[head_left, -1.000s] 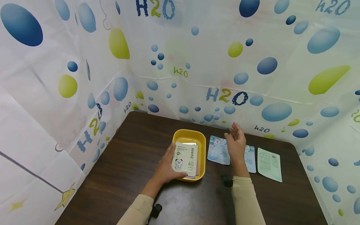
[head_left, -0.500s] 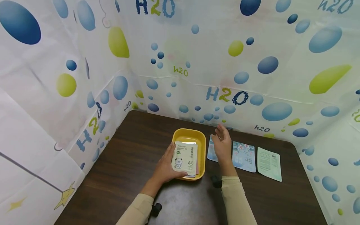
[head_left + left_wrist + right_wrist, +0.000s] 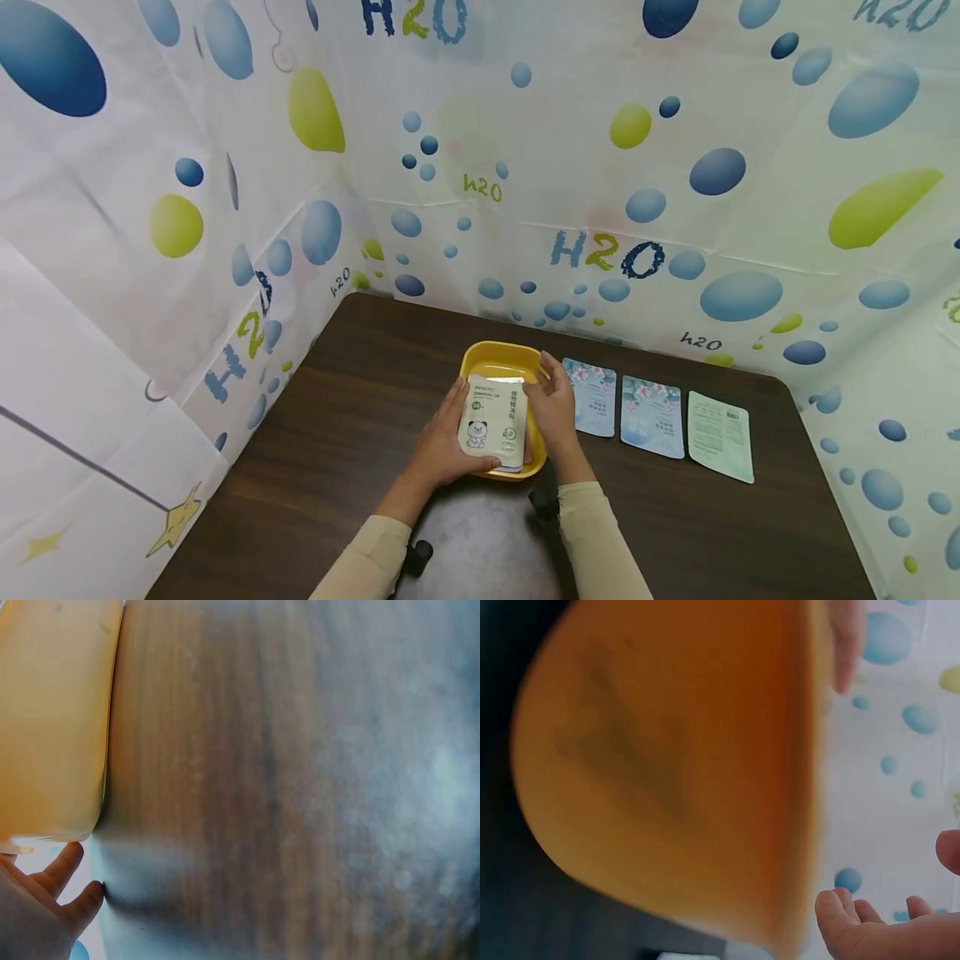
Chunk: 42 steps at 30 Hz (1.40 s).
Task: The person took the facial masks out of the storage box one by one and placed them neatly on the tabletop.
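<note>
A pale cream sachet [image 3: 491,417] with a bear drawing lies on top of a stack of sachets over the yellow tray [image 3: 542,462]. My left hand [image 3: 442,450] holds the stack by its left side, thumb across the lower edge and fingers along the left edge. Beside the stack's right edge is my right hand [image 3: 553,410], fingers loosely extended and holding nothing. In the right wrist view, its fingers [image 3: 847,922] sit just past the tray's rim. The tray's side [image 3: 52,727] fills the upper left of the left wrist view.
Right of the tray, two blue floral sachets [image 3: 592,400] [image 3: 651,417] and a pale green sachet [image 3: 720,437] lie in a row on the dark wooden table [image 3: 360,400]. A white cloth printed with bubbles [image 3: 510,242] stands behind the table and along its sides.
My right hand has moved left from above the blue sachets to the right edge of the stack, uncovering both blue sachets. My left hand has stayed on the stack.
</note>
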Each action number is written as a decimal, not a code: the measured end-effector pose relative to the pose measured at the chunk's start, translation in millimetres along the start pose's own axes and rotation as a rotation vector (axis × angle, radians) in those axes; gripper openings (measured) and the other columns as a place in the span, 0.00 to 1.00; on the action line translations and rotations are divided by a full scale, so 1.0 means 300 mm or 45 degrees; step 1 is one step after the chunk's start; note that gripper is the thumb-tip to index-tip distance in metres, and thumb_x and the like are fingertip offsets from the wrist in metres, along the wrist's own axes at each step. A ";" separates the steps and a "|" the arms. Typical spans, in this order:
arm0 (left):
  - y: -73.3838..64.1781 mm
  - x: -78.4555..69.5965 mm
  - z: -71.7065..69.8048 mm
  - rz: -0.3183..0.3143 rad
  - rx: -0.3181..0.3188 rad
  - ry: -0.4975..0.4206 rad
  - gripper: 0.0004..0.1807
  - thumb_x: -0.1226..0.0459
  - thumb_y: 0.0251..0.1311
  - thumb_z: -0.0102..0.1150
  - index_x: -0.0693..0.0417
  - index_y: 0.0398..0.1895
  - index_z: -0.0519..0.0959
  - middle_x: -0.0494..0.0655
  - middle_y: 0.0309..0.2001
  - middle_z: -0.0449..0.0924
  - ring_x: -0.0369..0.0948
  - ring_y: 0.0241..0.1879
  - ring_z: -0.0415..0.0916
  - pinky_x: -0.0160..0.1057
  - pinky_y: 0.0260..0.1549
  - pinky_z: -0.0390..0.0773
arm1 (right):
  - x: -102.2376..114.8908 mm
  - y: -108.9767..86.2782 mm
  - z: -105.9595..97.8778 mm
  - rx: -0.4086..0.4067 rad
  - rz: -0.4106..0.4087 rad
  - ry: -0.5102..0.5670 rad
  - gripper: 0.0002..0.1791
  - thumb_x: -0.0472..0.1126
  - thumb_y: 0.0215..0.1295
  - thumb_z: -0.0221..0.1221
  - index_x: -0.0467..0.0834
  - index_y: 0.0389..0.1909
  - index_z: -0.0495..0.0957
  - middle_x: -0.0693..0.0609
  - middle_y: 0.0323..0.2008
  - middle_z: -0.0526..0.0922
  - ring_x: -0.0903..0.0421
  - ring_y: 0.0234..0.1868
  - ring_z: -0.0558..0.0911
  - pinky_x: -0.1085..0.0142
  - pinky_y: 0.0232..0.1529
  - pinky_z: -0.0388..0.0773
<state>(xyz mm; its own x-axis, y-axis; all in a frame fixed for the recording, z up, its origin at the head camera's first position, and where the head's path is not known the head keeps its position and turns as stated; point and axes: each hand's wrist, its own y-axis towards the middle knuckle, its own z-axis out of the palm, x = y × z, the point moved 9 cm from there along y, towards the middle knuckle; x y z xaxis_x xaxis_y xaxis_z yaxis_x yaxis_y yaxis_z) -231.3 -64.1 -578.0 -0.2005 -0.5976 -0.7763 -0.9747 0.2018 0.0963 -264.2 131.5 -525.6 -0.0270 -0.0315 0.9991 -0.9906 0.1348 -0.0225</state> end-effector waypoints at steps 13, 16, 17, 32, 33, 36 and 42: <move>0.004 -0.009 0.000 0.009 0.009 0.010 0.75 0.39 0.33 0.83 0.32 0.84 0.43 0.33 0.84 0.40 0.53 0.78 0.57 0.64 0.71 0.64 | -0.122 -0.040 0.075 -0.011 0.141 0.047 0.41 0.32 0.68 0.59 0.46 0.79 0.56 0.43 0.81 0.52 0.39 0.80 0.58 0.43 0.75 0.63; 0.006 -0.010 0.000 0.016 0.002 0.010 0.75 0.39 0.33 0.83 0.36 0.84 0.45 0.33 0.84 0.40 0.53 0.78 0.58 0.64 0.70 0.64 | -0.134 -0.046 0.084 -0.015 0.161 0.046 0.42 0.33 0.67 0.60 0.47 0.80 0.54 0.43 0.82 0.51 0.39 0.78 0.61 0.43 0.73 0.66; 0.006 -0.011 0.000 0.021 -0.003 0.011 0.75 0.39 0.33 0.83 0.38 0.84 0.45 0.33 0.84 0.40 0.54 0.78 0.58 0.64 0.70 0.65 | -0.136 -0.047 0.086 -0.016 0.162 0.043 0.42 0.33 0.68 0.60 0.47 0.80 0.53 0.43 0.82 0.50 0.39 0.78 0.62 0.43 0.72 0.67; 0.006 -0.005 0.004 0.033 -0.024 0.027 0.74 0.38 0.32 0.83 0.43 0.83 0.49 0.38 0.84 0.42 0.57 0.77 0.59 0.67 0.67 0.67 | -0.126 -0.060 0.076 -0.081 0.067 0.124 0.37 0.31 0.66 0.60 0.43 0.76 0.61 0.44 0.79 0.58 0.40 0.80 0.60 0.44 0.71 0.68; 0.006 -0.007 0.004 0.037 -0.025 0.026 0.74 0.38 0.32 0.83 0.44 0.83 0.49 0.39 0.84 0.42 0.57 0.77 0.59 0.67 0.67 0.67 | -0.124 -0.061 0.073 -0.089 0.054 0.143 0.37 0.30 0.66 0.60 0.42 0.75 0.61 0.44 0.79 0.58 0.41 0.80 0.59 0.44 0.72 0.67; 0.004 -0.008 0.004 0.042 -0.025 0.027 0.74 0.37 0.32 0.83 0.44 0.83 0.49 0.39 0.84 0.42 0.57 0.77 0.59 0.66 0.67 0.67 | -0.120 -0.064 0.063 -0.106 0.027 0.203 0.36 0.28 0.65 0.61 0.41 0.74 0.64 0.44 0.78 0.61 0.43 0.80 0.61 0.44 0.73 0.65; 0.003 -0.004 0.004 0.023 -0.016 0.017 0.76 0.35 0.31 0.82 0.42 0.84 0.48 0.36 0.84 0.40 0.56 0.77 0.59 0.66 0.67 0.67 | -0.106 -0.063 0.057 -0.086 -0.016 0.296 0.34 0.26 0.64 0.62 0.37 0.71 0.66 0.41 0.75 0.64 0.41 0.77 0.65 0.44 0.75 0.62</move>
<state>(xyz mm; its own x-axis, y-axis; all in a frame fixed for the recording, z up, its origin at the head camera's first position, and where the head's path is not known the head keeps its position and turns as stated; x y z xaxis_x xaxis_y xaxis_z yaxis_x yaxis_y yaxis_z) -231.8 -62.2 -577.8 -0.2193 -0.6044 -0.7659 -0.9720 0.2032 0.1180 -246.8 113.2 -557.5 0.0243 0.1943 0.9806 -0.9792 0.2023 -0.0158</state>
